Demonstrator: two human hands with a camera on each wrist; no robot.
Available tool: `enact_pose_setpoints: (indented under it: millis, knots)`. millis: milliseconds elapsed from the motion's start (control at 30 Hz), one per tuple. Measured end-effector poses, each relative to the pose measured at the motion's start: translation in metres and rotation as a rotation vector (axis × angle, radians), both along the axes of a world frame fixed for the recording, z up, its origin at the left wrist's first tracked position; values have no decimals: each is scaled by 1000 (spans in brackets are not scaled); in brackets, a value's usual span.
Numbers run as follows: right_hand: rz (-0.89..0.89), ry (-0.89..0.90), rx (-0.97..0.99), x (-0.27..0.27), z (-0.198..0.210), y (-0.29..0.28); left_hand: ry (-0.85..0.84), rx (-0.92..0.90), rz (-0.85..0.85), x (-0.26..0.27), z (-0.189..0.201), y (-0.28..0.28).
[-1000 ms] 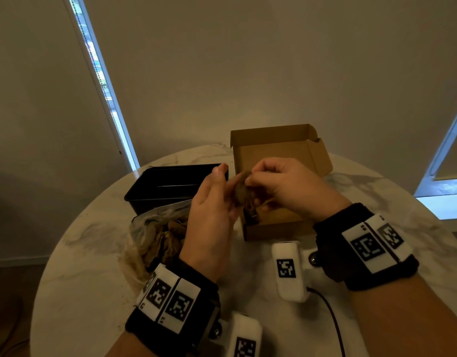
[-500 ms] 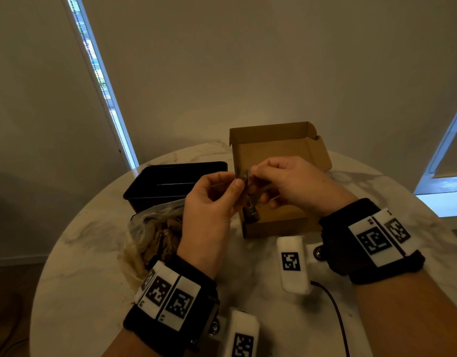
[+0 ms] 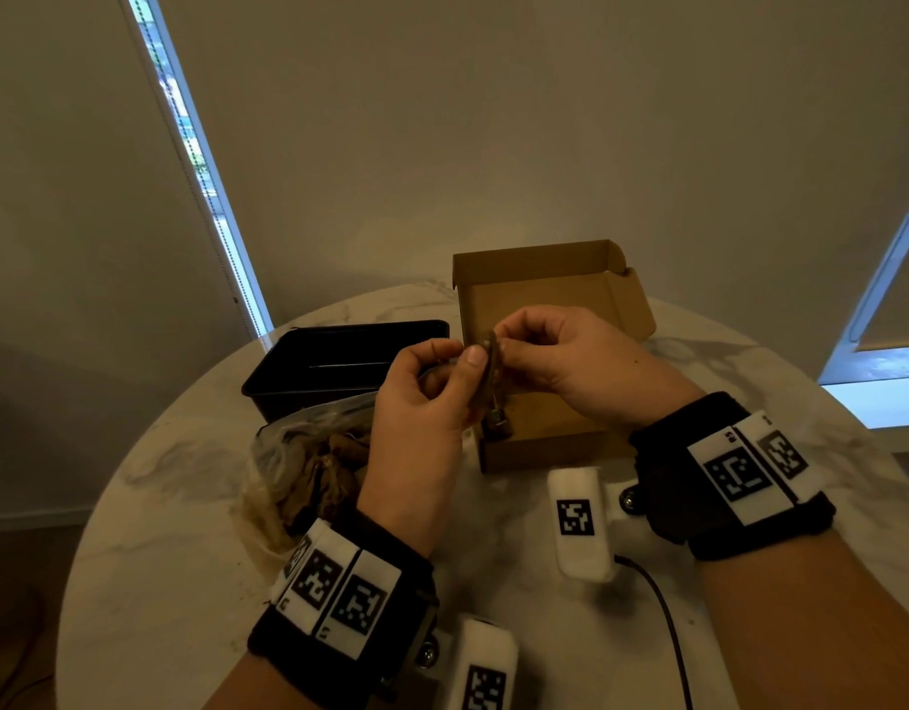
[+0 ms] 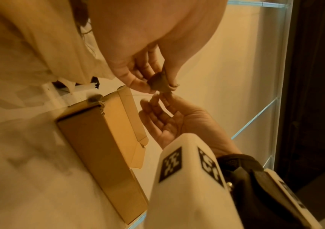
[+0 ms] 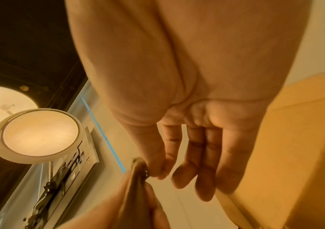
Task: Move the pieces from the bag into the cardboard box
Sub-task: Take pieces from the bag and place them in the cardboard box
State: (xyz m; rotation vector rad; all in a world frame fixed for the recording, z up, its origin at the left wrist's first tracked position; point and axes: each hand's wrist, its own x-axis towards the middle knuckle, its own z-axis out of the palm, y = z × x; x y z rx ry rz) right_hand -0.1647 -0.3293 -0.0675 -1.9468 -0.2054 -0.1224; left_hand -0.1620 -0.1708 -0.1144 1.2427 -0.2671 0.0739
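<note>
One brown piece (image 3: 488,374), pinched between my left hand (image 3: 421,407) and right hand (image 3: 560,358) above my open cardboard box (image 3: 544,433); bag (image 3: 309,463) beside it.

box (image 3: 555,294): matt cardboard | bag (image 3: 288,453): clear crinkled plastic | table (image 3: 186,504): glossy marble

One cardboard box (image 3: 555,320), one black tray (image 3: 340,361) at its 9 o'clock, one clear bag (image 3: 288,453) of brown pieces, too jumbled to count; perhaps one piece (image 3: 489,371) between two hands.
</note>
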Motion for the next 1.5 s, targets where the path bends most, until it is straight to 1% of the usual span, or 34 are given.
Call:
enact_pose_setpoints:
  millis: [167, 300, 367, 433, 500, 600, 700, 767, 900, 967, 1067, 1133, 1200, 1333, 1500]
  knots:
    - [-93, -89, -116, 2, 0, -2, -28, 107, -104, -6, 3, -1]
    - [-115, -79, -121, 3, -1, -2, -34, 131, -171, -6, 4, -2]
    - [-98, -62, -109, 3, -2, -3, -59, 121, -184, -7, 3, -2]
    - [-60, -41, -88, 2, -2, -3, -88, 73, -176, -8, 4, -3]
    - [-31, -26, -76, 3, -3, -3, -104, -21, -148, -8, 5, -4]
    - [-20, -3, -65, 4, -4, -3, -127, -154, -64, -5, 7, -3]
    - [-32, 2, -77, 4, -5, -4, -145, -185, 28, -4, 6, -1]
    - [-47, -30, -43, 2, -2, -5, -141, -173, 73, -4, 5, 2]
    - [4, -204, 87, -6, 10, -2, -86, -112, 103, 0, 1, 5]
    - [48, -256, 146, -10, 14, 2, -71, -90, 56, 1, -1, 4]
    - [59, -292, 116, -9, 13, 3, -52, -8, -76, -2, 1, 0]
    - [26, -286, 94, -6, 10, 0, -55, 50, -152, -5, 3, -3]
    - [-10, -253, 68, -4, 8, -4, -70, 79, -181, -8, 5, -4]
    - [15, -106, 11, -3, 4, -6, -94, 62, -182, -9, 6, -3]
    - [-8, -65, -46, -3, 2, -5, -102, -4, -129, -7, 6, -3]
